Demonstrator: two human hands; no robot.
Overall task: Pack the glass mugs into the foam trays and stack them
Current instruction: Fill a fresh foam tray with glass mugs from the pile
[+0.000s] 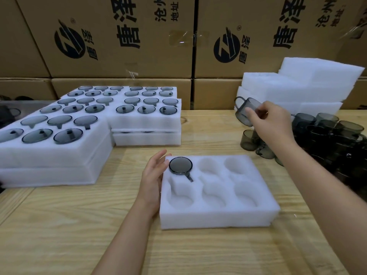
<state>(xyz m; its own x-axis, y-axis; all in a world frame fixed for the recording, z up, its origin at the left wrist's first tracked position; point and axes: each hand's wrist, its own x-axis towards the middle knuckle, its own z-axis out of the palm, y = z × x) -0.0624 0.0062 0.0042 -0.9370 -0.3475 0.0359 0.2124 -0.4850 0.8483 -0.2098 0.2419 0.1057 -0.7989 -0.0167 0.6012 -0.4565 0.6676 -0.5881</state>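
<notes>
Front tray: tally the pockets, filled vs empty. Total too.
Filled pockets: 1, with the packed mug far left in the front tray
Empty pockets: 5
Total pockets: 6
Not counted: the held mug, gripped by the right hand off the tray.

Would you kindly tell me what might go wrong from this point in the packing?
The right hand holds a tilted mug over the loose mugs; a slip could chip glass. The forearm passes close beside those mugs and might knock one over.
</notes>
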